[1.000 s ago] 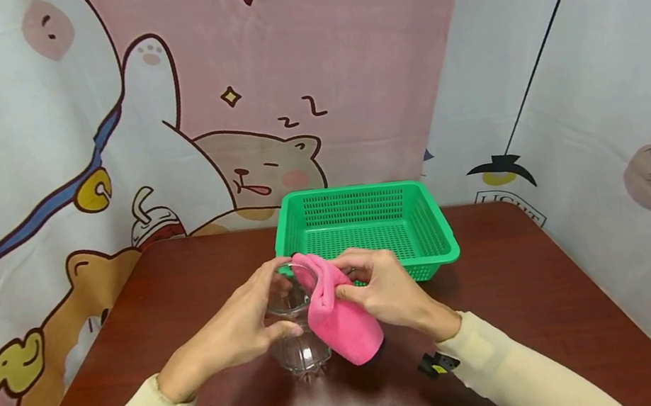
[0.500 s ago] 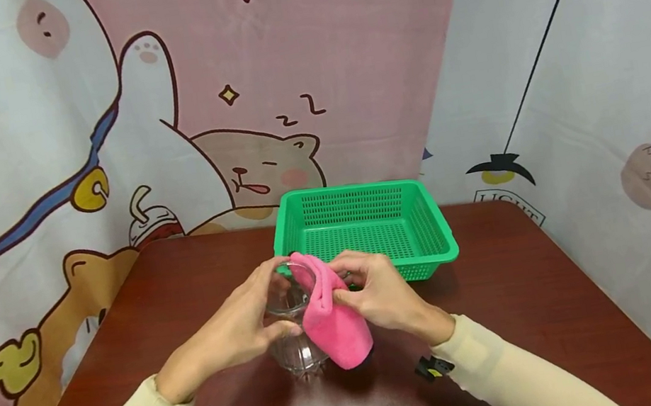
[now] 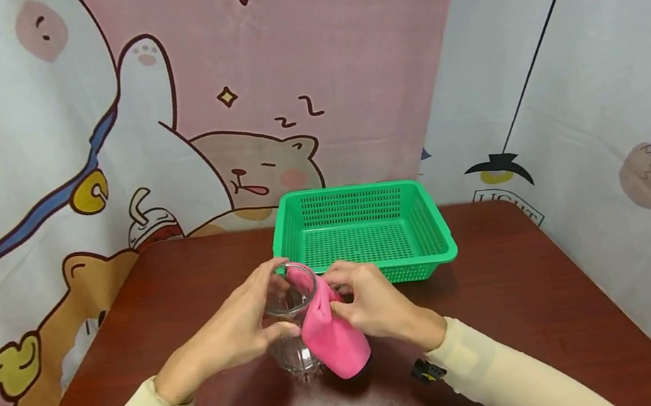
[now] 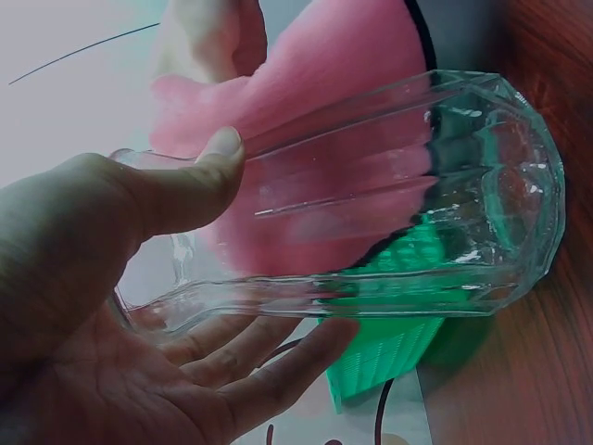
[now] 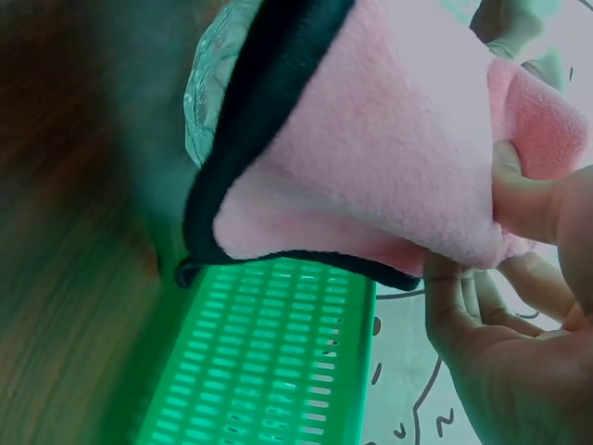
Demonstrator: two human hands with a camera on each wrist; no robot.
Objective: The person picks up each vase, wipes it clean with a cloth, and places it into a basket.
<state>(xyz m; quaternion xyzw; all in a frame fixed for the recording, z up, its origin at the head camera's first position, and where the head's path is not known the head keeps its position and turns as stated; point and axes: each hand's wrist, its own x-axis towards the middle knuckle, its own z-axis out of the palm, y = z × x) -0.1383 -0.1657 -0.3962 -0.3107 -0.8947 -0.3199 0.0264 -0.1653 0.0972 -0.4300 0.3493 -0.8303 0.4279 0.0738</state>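
A clear glass vase [image 3: 293,359] with a ribbed lower body stands upright on the table, its mouth facing up. My left hand [image 3: 239,329] holds it near the neck, thumb on the near side and fingers on the far side, as the left wrist view also shows. My right hand [image 3: 374,302] pinches a folded pink cloth [image 3: 338,344] at the vase's right side and rim. Dark edging borders the cloth [image 5: 398,139] in the right wrist view. Some pink shows within the rim's outline; whether it is inside the mouth or behind the glass I cannot tell.
Behind the hands, a green perforated plastic basket [image 3: 441,230] sits on the reddish-brown wooden table [image 3: 512,315]. A cartoon-printed curtain [image 3: 367,66] hangs beyond the table's back edge.
My right hand and the pink cloth have shifted left and slightly down, and the cloth's lower end hangs closer to the vase. The left hand and vase stay nearly in place.
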